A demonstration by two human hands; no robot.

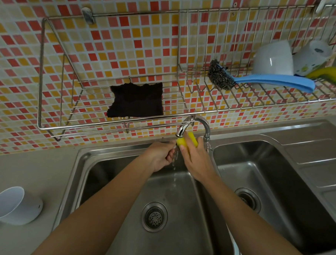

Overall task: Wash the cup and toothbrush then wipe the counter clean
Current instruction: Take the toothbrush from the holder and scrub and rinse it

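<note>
Both hands meet under the faucet spout (pixel 182 129) above the left sink basin (pixel 127 187). My right hand (pixel 196 160) grips a yellow sponge (pixel 185 141) held right under the spout. My left hand (pixel 160 156) is curled just left of the sponge, and water runs and drips between the two hands. What the left fingers hold, if anything, is hidden. A white cup (pixel 14 205) lies tilted on the grey counter (pixel 30 168) at the far left. No toothbrush shows clearly.
A wire rack (pixel 45 75) on the tiled wall holds a black cloth (pixel 136 100), a blue-handled steel scrubber (pixel 257 79), two upturned white cups (pixel 274 61) and a yellow item (pixel 328 73). The right basin (pixel 281 180) and draining board (pixel 318 159) lie to the right.
</note>
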